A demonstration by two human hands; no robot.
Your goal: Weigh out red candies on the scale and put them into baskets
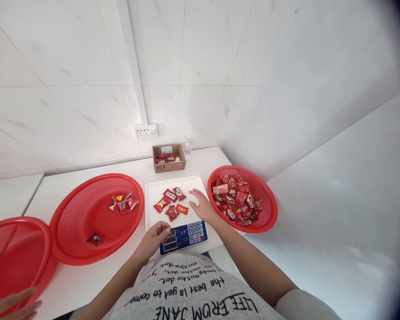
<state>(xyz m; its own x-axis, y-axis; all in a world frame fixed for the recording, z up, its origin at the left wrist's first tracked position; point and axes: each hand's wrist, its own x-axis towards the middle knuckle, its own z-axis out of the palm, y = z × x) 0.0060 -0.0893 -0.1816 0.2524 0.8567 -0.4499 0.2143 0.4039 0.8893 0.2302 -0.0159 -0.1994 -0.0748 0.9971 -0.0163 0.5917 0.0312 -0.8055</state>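
Note:
Several red candy packets (170,194) lie on the white tray (153,218) of a scale. My right hand (202,206) is over the tray's right edge, fingers apart, holding nothing, with the packets to its left. My left hand (156,238) is at the left end of the scale's blue keypad panel (183,237), its fingers curled together; whether anything small is between them is hidden. To the right, a red basket (274,209) holds many red packets. The large red basket (62,222) to the left has a few packets in two spots.
An open cardboard box (169,167) with red packets stands behind the scale, beside a clear glass (188,145). Another red basket (46,249) is at the far left, with another person's hand (13,306) at its front. Walls rise behind and right.

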